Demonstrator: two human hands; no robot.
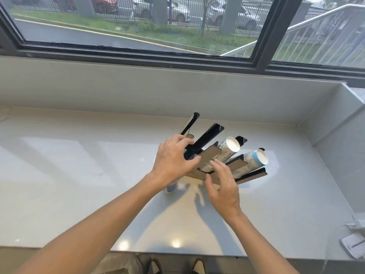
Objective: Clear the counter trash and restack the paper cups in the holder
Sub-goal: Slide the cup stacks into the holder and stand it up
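closest to me, on the white counter point(79, 194), a dark cup-like thing point(170, 187) stands under my left wrist, mostly hidden. my left hand point(171, 161) grips the left part of the black cup holder point(209, 135), fingers curled around one divider. my right hand point(223, 184) is wide and relaxed, its fingertips at the wooden front of the holder. the holder leans backward and has two paper cup stacks point(227, 150) in its right slots. behind is the window point(138, 26).

counter point(79, 175): pale glossy stone, before me | paper cup point(170, 188) standing near centre | printed paper slip point(354, 247) at my far right edge
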